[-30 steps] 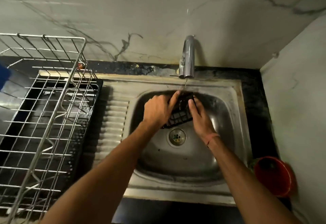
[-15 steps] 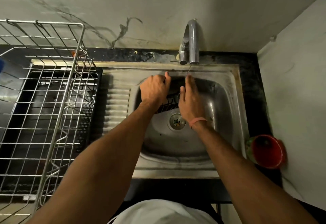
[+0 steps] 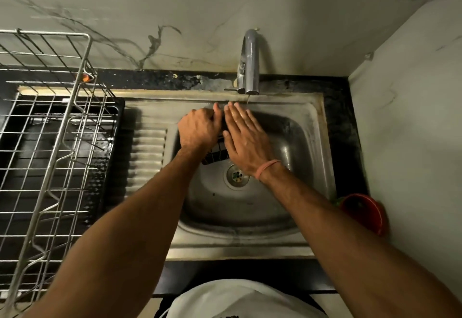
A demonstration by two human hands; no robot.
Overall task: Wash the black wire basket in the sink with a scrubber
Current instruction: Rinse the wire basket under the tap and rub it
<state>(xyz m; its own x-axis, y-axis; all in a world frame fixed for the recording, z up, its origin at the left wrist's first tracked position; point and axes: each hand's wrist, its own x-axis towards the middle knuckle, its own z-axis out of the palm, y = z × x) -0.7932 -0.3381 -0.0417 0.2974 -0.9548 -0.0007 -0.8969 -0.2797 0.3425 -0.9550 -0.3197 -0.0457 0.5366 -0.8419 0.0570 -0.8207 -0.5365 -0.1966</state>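
The black wire basket (image 3: 217, 151) sits in the sink (image 3: 310, 147), above the drain (image 3: 237, 175). The left hand (image 3: 198, 128) grips the basket's 9 o'clock side, fingers curled. The right hand (image 3: 246, 140) lies flat over its 3 o'clock side, fingers (image 3: 235, 115) straight, under the tap (image 3: 249, 67). A wire rack (image 3: 50, 142) stands at 9 o'clock on the bench (image 3: 350, 142).

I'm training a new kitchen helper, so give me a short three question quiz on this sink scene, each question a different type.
1. True or false: the left hand grips the black wire basket with curled fingers.
2. Multiple choice: the right hand is A) clenched in a fist, B) laid flat with straight fingers against the basket, C) on the tap.
3. Fill in: the red container stands on the counter to the ___ of the sink.

Key: 1 true; 2 B; 3 right.
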